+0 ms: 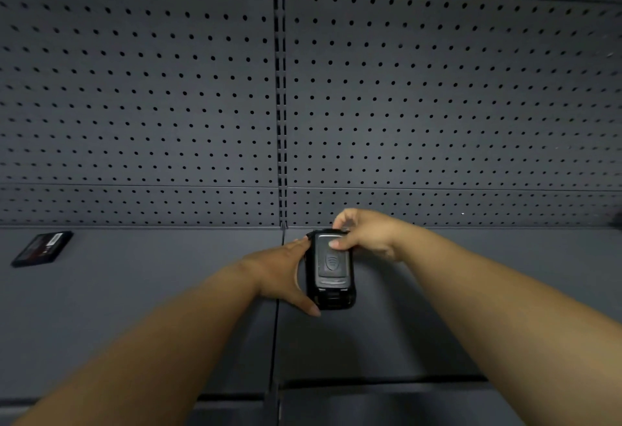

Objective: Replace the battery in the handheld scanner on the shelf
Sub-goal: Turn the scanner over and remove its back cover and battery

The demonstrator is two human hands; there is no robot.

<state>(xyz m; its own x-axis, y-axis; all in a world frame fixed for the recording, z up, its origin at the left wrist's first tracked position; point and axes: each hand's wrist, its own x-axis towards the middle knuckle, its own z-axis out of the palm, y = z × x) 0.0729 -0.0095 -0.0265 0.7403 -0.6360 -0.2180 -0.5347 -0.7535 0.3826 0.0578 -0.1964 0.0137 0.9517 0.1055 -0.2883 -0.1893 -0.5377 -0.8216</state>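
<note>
Scanner [331, 269] lies back-up on the shelf [134, 307], near the pegboard [134, 89]. Our left hand [279, 267] braces its left side with straight fingers, probably to stop it sliding. Our right hand [365, 235] pinches the top end, thumb on the cover, likely to free the latch. The battery [42, 248] waits far left, well apart.

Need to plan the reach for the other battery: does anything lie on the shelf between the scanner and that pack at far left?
Nothing visible does. Only shelf surface shows between the scanner and the battery; the left hand braces the scanner's left side.
</note>
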